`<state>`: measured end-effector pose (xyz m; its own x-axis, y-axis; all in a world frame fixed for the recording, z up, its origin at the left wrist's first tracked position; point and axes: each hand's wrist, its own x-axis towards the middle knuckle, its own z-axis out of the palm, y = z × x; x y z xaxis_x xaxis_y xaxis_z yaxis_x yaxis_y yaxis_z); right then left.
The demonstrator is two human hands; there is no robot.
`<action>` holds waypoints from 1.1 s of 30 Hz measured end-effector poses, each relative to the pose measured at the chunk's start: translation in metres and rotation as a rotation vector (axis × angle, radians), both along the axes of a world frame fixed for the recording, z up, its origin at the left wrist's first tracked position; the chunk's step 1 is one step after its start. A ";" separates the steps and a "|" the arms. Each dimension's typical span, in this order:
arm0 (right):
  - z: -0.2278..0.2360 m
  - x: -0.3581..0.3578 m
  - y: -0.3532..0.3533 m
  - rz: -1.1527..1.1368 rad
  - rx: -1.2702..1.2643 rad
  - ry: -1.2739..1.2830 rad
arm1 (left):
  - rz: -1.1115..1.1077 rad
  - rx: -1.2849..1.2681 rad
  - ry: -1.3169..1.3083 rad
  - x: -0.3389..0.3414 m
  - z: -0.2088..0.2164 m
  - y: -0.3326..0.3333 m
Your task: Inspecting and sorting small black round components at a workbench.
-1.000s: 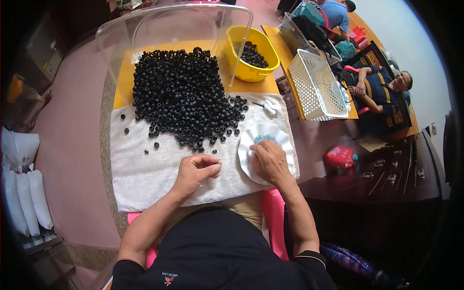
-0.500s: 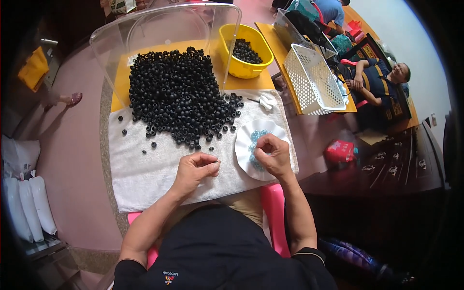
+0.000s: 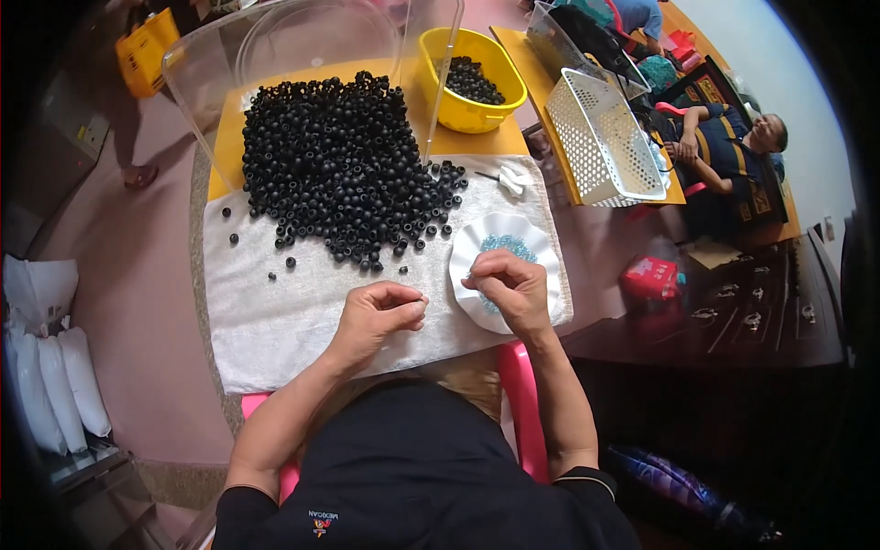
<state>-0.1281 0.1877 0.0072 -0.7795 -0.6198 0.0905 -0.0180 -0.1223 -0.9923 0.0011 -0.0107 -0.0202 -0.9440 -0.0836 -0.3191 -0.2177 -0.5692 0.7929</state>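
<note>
My left hand (image 3: 374,321) is over the white cloth (image 3: 275,330), thumb and forefinger pinched together on something too small to make out. My right hand (image 3: 515,295) is above the near part of a white scalloped plate (image 3: 466,246), fingers closed in a pinch; what they hold, if anything, cannot be seen. Small pale-blue beads (image 3: 510,244) lie on that plate, partly covered by the hand. Beyond my left hand spreads a big heap of round black pieces with holes (image 3: 330,174), a few lying loose on the cloth.
A clear plastic bin (image 3: 188,69) stands tipped behind the heap. Next to it is a yellow basin (image 3: 477,121) holding more black pieces. A black-and-white tool (image 3: 513,181) lies beyond the plate. On a side table is a white perforated basket (image 3: 587,151); a person (image 3: 720,151) sits past it.
My right hand has shifted slightly left over the plate, uncovering more of the blue beads. My left hand keeps its pinch, nearly in place. A passer-by with a yellow bag has moved right.
</note>
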 end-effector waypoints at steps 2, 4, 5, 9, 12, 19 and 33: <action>0.000 0.008 -0.006 0.024 0.027 0.027 | -0.004 0.022 0.014 0.000 0.001 0.001; 0.006 0.020 -0.014 0.048 0.098 -0.016 | -0.004 0.044 0.025 0.000 0.001 0.001; 0.008 0.025 -0.019 0.073 0.070 -0.060 | -0.006 0.063 0.049 0.000 0.000 0.000; 0.008 0.031 -0.024 0.087 0.103 -0.048 | 0.005 0.076 0.054 -0.002 0.004 -0.003; 0.011 0.032 -0.027 0.105 0.113 -0.045 | 0.008 0.067 0.040 -0.001 0.005 -0.004; 0.013 0.031 -0.027 0.152 0.107 -0.112 | -0.027 0.089 0.053 0.000 0.004 -0.005; 0.015 0.027 -0.026 0.236 0.116 -0.221 | -0.110 0.052 0.075 0.001 0.004 -0.008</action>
